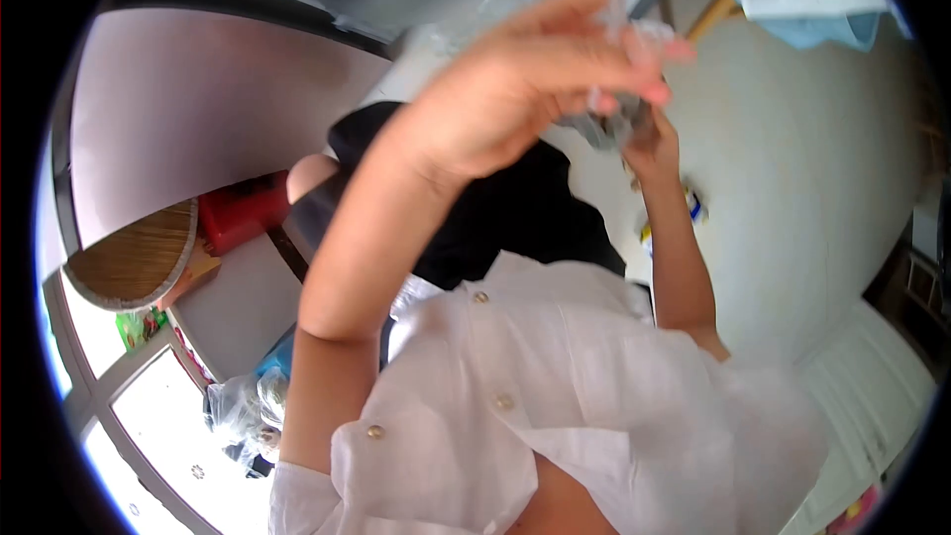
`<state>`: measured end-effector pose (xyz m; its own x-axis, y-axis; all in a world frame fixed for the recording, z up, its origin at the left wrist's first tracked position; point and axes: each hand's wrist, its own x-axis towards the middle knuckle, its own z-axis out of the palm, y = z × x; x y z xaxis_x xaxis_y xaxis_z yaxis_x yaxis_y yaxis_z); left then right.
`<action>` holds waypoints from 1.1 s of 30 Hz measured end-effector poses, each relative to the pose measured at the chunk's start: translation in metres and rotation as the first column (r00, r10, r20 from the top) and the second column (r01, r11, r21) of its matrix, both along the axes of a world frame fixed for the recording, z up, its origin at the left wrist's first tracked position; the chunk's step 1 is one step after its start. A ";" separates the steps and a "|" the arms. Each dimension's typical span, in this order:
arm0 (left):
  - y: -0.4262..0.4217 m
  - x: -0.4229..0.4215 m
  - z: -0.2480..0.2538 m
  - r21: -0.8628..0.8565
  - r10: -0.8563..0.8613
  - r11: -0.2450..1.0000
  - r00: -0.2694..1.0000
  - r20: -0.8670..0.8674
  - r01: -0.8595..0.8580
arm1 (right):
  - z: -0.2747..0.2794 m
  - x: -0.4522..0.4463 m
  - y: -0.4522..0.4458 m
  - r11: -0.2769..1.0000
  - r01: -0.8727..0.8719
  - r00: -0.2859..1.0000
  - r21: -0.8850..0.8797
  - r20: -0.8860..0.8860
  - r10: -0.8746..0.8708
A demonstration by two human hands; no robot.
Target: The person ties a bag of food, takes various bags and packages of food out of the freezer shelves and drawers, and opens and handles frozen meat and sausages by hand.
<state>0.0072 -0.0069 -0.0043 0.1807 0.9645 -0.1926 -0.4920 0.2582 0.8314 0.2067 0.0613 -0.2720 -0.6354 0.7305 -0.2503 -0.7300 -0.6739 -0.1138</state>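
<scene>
L hand [594, 54] up front, fingers spread, blurry, clear plastic [649, 35] in among them; can't tell if it's gripping. R hand [656, 147] just below & R of it, closed on a see-through grey bit [599, 127], details blurred. Black cloth [495, 213] under L hand, white shirt [555, 367] nearer the body. Red box [243, 213] well off to L hand's left, w/ round wood thing [134, 253] beside it.
</scene>
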 end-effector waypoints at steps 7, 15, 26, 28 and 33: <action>0.006 -0.003 -0.005 0.066 0.038 0.997 0.999 -0.003 -0.038 | -0.014 0.003 0.008 0.998 -0.049 0.936 -0.035 0.348 0.058; 0.008 -0.003 -0.009 0.079 0.028 0.997 1.000 -0.005 -0.027 | -0.033 0.012 0.004 1.000 -0.016 0.967 0.003 0.256 0.014; 0.021 -0.002 -0.009 0.091 0.046 0.995 0.998 -0.032 -0.043 | -0.014 -0.008 0.024 0.993 -0.099 0.928 0.069 0.367 0.067; 0.019 -0.006 -0.008 0.093 0.035 0.995 0.999 -0.006 -0.034 | -0.020 -0.002 0.020 0.979 -0.138 0.914 0.150 0.401 0.067; 0.016 -0.014 0.001 0.106 0.060 0.993 0.996 -0.063 -0.053 | -0.009 -0.007 0.026 0.991 -0.132 0.877 -0.025 0.462 0.128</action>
<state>-0.0071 0.0095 -0.0036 0.1157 0.9882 -0.1003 -0.4463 0.1420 0.8835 0.1995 0.0877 -0.2808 -0.5384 0.6522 -0.5336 -0.4989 -0.7571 -0.4218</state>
